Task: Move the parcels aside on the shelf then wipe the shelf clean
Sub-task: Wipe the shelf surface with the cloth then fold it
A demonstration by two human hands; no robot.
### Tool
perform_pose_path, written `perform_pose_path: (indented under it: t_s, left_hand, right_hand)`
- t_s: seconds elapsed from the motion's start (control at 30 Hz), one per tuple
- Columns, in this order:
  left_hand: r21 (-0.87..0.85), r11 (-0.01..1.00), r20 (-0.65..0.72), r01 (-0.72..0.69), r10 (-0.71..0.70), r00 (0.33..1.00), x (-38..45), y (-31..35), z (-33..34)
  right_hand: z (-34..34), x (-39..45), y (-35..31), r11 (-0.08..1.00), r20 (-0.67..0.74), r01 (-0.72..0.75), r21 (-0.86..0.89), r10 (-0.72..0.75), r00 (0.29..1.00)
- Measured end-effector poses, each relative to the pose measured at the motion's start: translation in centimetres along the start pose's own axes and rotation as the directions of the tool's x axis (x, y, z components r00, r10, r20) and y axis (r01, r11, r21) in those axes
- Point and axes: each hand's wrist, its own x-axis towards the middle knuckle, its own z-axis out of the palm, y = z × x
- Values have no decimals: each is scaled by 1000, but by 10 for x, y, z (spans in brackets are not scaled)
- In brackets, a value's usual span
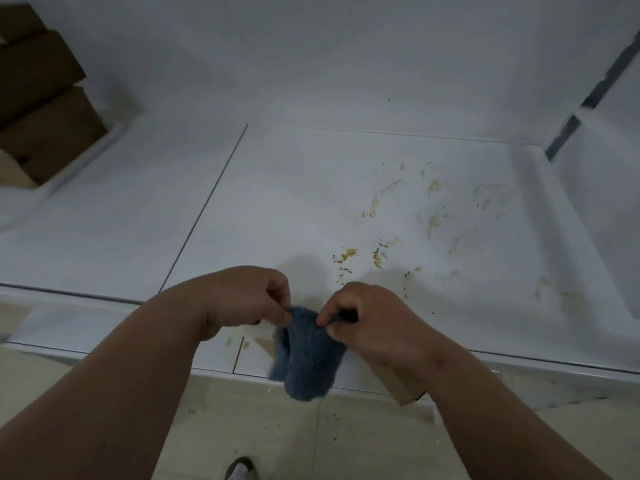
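A blue cloth (308,358) hangs over the front edge of the white shelf (277,202). My left hand (239,299) pinches its top left corner, and my right hand (367,317) pinches its top right edge. Yellow-brown smears (381,251) are spread across the right half of the shelf surface. Brown cardboard parcels (45,98) are stacked at the far left of the shelf.
A white wall (311,46) backs the shelf and a white side panel (595,209) closes it on the right. A brown cardboard piece (405,386) sticks out below the shelf edge under my right forearm. Beige floor tiles (277,431) lie below, with a shoe tip (240,469).
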Motion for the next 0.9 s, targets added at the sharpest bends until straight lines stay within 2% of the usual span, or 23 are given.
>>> perform_pose_path:
  t_s: [0.07, 0.13, 0.17, 0.27, 0.3, 0.4, 0.5, 0.57, 0.63, 0.7, 0.77, 0.83, 0.9]
  left_hand:
    - [-82, 996, -17, -32, 30, 999, -1, 5, 1]
    - [-145, 987, -66, -68, 59, 996, -1, 12, 3]
    - [-163, 983, -94, -83, 68, 993, -1, 15, 3]
    - [-83, 991, -104, -103, 94, 990, 1, 20, 9]
    - [-64, 994, -85, -94, 89, 992, 2, 21, 12]
    - [-139, 988, -6, -69, 68, 998, 2, 22, 15]
    - [-70, 996, 37, -53, 56, 998, 1, 23, 18]
    - [14, 999, 20, -34, 34, 999, 2, 25, 23]
    - [14, 1000, -34, -25, 26, 999, 5, 28, 27]
    - [-101, 994, -99, -30, 20, 995, 5, 31, 29]
    - [-290, 955, -110, -56, 25, 994, 4, 34, 30]
    - [-489, 867, -98, -100, 59, 993, 3, 40, 33]
    - [-639, 757, -97, -138, 98, 990, 3, 46, 38]
  right_hand:
    - [-11, -3, 0, 998, -27, -7, 68, 9, 1000]
    - [-17, -5, 1, 962, -38, -48, 268, 61, 997]
    - [-18, -5, 2, 945, -36, -97, 313, 114, 993]
    - [-16, -4, 5, 980, -57, -184, 71, 188, 980]
    - [-16, -5, 2, 988, -62, -147, 43, 150, 987]
    - [-20, -9, -1, 975, -34, -87, 205, 96, 995]
    - [-22, -9, 2, 990, -167, -143, 4, 141, 976]
    - [-19, -10, 0, 992, -190, -102, 79, 115, 975]
    - [-16, -14, 0, 982, -192, -90, 164, 121, 974]
    - [-12, -18, 6, 942, -217, -87, 324, 163, 963]
    - [-10, -22, 9, 862, -163, -96, 497, 202, 966]
    - [-4, -23, 11, 843, -87, -88, 531, 157, 984]
    - [5, -22, 14, 819, -116, -20, 574, 105, 988]
